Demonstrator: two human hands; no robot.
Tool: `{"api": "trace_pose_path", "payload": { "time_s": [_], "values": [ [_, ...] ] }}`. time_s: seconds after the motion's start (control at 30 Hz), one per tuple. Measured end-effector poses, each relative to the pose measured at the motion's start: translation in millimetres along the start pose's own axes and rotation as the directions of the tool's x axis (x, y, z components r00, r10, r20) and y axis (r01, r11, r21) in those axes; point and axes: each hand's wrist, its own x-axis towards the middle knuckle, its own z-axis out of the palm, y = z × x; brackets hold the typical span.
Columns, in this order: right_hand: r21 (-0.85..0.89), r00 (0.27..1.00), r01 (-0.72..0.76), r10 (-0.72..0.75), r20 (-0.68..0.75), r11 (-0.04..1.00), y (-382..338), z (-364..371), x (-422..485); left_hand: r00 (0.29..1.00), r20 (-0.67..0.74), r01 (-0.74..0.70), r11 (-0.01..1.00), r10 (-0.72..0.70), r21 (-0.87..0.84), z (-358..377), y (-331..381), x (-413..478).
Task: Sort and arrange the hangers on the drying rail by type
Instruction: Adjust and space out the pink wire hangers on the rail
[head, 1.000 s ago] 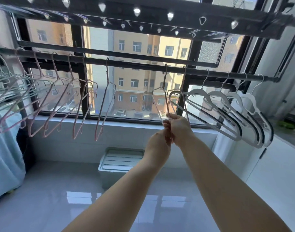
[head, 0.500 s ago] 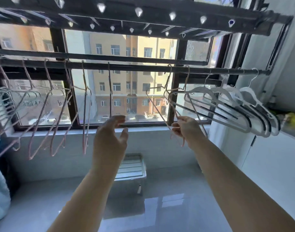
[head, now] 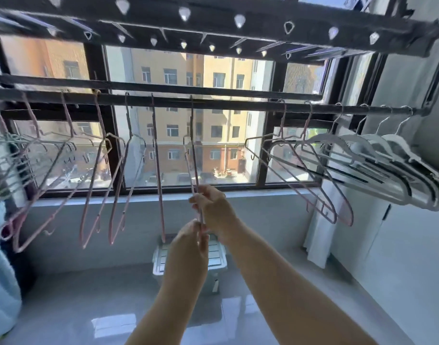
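the pink hanger (head: 194, 155) in hand hangs by its hook from the drying rail (head: 225, 105) near the middle, seen edge-on, alone between two groups. the right hand (head: 214, 207) pinches its wire partway down and the left hand (head: 188, 245), just below, closes its fingers round the bottom end. so both hands are gripping this one hanger.

the step looks like sliding it left to join the other pink hangers (head: 96, 183). to do it well, lift the weight a little so the hook glides rather than drags. keep the frame square to the rail so it does not swing into the neighbour just to its left. stop it at the same spacing as the rest. the thin wire will twist easily, so a light, steady hold should serve better than a hard pull from the bottom.

two more pink hangers (head: 313, 175) hang well to the right, tilted and touching the white hangers (head: 387, 165); these likely need moving next. a cluster of pale thin hangers (head: 9, 158) sits at the far left. a lidded storage box (head: 188, 260) stands on the floor below the hands.

half a second ago the left hand was open and reaching toward the middle of the rail, while the right hand held the pink pair beside the white group. now the right hand has let that pair go and joined the left on the middle hanger.
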Motion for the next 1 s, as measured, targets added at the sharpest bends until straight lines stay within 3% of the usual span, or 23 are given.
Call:
{"api": "trace_pose_path", "payload": {
  "time_s": [0.1,0.23,0.67,1.0],
  "values": [
    [0.342,0.997,-0.068,0.071,0.001,0.937,3.0,-4.4,1.0,0.999,0.012,-0.042,0.999,0.042,-0.013,2.8,1.2,0.7],
    [0.493,0.996,-0.07,0.086,-0.01,0.867,1.9,-16.3,4.8,0.997,0.003,-0.08,0.995,0.08,-0.054,9.0,12.6,7.7],
    [0.515,0.983,0.005,0.089,-0.159,0.857,1.9,-79.8,0.5,0.975,0.05,-0.207,0.968,0.216,-0.139,47.3,56.1,18.2],
    [0.494,0.975,-0.015,0.123,-0.186,0.869,7.0,-98.1,-8.1,0.977,0.074,-0.191,0.972,0.202,-0.138,64.7,66.0,15.0]
  ]
}}
